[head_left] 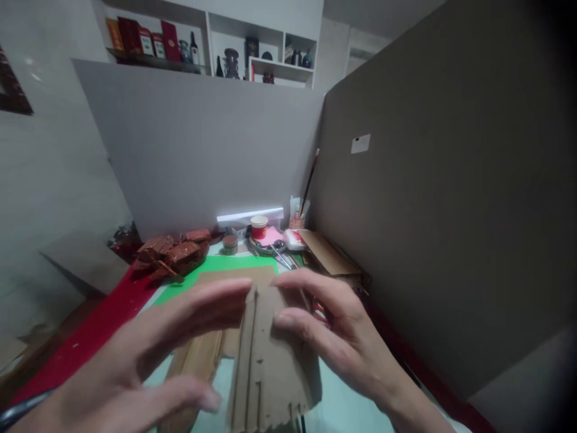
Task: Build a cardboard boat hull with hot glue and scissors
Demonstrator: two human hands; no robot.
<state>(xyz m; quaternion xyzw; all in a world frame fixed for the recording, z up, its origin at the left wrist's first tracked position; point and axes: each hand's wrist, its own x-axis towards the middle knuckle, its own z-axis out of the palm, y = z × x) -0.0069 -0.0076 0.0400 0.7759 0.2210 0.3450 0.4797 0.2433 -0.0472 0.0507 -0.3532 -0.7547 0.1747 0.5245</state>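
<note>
A folded piece of brown cardboard point(274, 361) with ridges down its left side and a ragged lower edge stands in the middle, close to the camera. My right hand point(331, 325) grips it from the right, thumb on its face and fingers at its top edge. On the left, my left hand point(148, 355) is spread, its fingertips near the top left edge of the cardboard and its thumb apart from it. Beneath the left hand lies a long cardboard strip point(198, 355), and a flat cardboard sheet point(238, 273) rests on a green sheet point(216, 263).
Reddish-brown model boats point(180, 252) sit at the back left. Behind the hands are a red paper cup point(258, 228), a small round jar point(229, 243), brushes and a brush holder point(297, 216). A cardboard box point(331, 255) lies at the right, beside a grey partition point(428, 180).
</note>
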